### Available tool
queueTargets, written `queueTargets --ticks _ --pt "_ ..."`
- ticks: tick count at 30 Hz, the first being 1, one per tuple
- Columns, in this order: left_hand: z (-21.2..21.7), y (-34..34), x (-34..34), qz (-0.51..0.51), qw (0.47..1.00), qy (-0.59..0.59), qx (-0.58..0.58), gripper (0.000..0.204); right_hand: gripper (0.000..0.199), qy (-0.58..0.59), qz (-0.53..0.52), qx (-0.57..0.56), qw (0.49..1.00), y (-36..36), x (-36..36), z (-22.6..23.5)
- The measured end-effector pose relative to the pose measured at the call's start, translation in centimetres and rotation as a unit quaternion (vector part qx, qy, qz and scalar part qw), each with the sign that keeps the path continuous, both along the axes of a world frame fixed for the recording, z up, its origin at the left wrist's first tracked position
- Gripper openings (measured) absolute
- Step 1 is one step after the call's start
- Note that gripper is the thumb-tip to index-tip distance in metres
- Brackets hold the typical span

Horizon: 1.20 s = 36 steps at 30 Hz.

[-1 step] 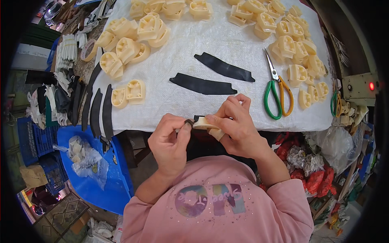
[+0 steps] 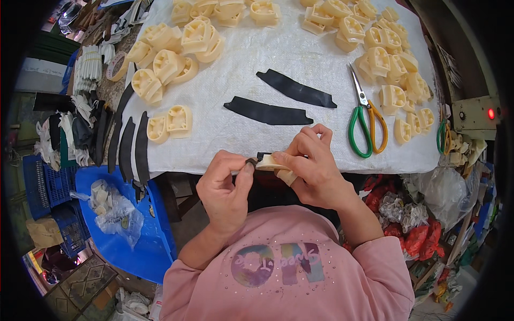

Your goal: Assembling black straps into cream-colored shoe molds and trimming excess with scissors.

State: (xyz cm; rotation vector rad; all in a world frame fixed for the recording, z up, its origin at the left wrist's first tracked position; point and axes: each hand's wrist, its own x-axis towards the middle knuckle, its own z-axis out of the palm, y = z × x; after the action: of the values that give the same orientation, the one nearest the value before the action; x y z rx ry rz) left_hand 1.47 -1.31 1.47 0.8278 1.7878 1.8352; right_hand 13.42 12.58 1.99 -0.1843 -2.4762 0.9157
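Note:
At the near edge of the table, my right hand (image 2: 313, 168) is closed round a cream plastic piece (image 2: 267, 163), its thumb pressing on top. Black material (image 2: 262, 155) shows along the upper side of that piece. My left hand (image 2: 224, 184) pinches the dark end of a strip (image 2: 250, 162) between thumb and forefinger, right beside the piece's left end. How far this strip runs round the piece is hidden by my fingers. Beyond my hands lie two flat black strips, a nearer one (image 2: 267, 111) and a farther one (image 2: 297, 89).
Scissors (image 2: 363, 115) with green and yellow handles lie to the right. Heaps of cream pieces stand at the back left (image 2: 166, 67) and right (image 2: 393, 67). More black strips (image 2: 141, 147) hang over the left edge of the white-covered table, above a blue plastic chair (image 2: 160, 230).
My left hand has shifted very slightly to the right, nearer the cream piece. Everything else looks the same.

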Motion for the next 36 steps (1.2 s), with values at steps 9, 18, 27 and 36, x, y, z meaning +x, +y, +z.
queueTargets --ticks 9,18,27,36 --pt "1.3 0.3 -0.8 -0.069 0.96 0.269 -0.036 0.011 0.034 0.01 -0.013 -0.006 1.0 0.4 0.3 -1.0" --pt "-1.4 0.8 -1.0 -0.108 0.988 0.048 0.096 0.009 0.034 0.046 0.035 -0.103 0.993 0.3 0.1 -1.2" --pt "0.0 1.4 -0.9 -0.078 0.949 0.302 0.05 0.014 0.035 0.001 0.086 -0.097 0.992 0.7 0.4 -0.7" --pt "-0.3 0.3 -0.6 -0.055 0.948 0.303 0.082 0.022 0.036 0.09 0.036 -0.038 0.995 1.5 0.2 -0.2"
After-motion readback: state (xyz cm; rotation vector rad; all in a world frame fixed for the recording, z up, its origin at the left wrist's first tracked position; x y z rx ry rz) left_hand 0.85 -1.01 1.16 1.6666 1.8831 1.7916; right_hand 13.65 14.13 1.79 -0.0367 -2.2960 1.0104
